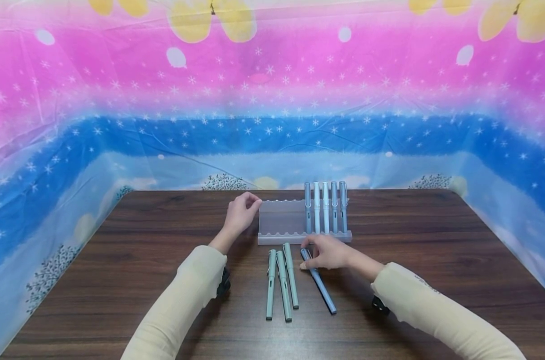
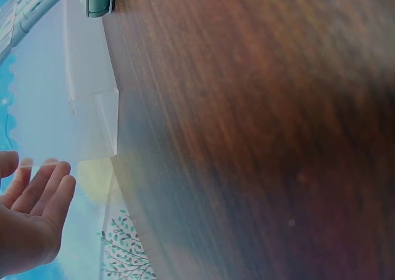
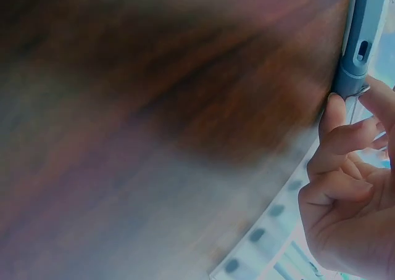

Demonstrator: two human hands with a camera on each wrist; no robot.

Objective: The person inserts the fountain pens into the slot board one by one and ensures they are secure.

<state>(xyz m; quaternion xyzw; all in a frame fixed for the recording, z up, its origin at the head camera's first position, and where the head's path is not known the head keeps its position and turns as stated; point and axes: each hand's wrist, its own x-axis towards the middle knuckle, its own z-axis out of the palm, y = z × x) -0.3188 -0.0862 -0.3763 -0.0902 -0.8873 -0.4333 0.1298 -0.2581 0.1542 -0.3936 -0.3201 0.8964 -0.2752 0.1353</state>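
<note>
A clear plastic pen rack with scalloped edges stands at the back of the table. At its upper left corner my left hand pinches the panel's edge between thumb and fingers. In front of the rack, my right hand pinches the clip end of a blue-grey pen, which lies slanted toward the near right. The right wrist view shows thumb and fingertip on the end of that pen. Left of it lie three green pens, clips toward the rack.
Several upright pens, some grey-blue and some pale, fill the rack's right part. Behind the wooden table hangs a pink and blue snowflake cloth, which also runs along both sides.
</note>
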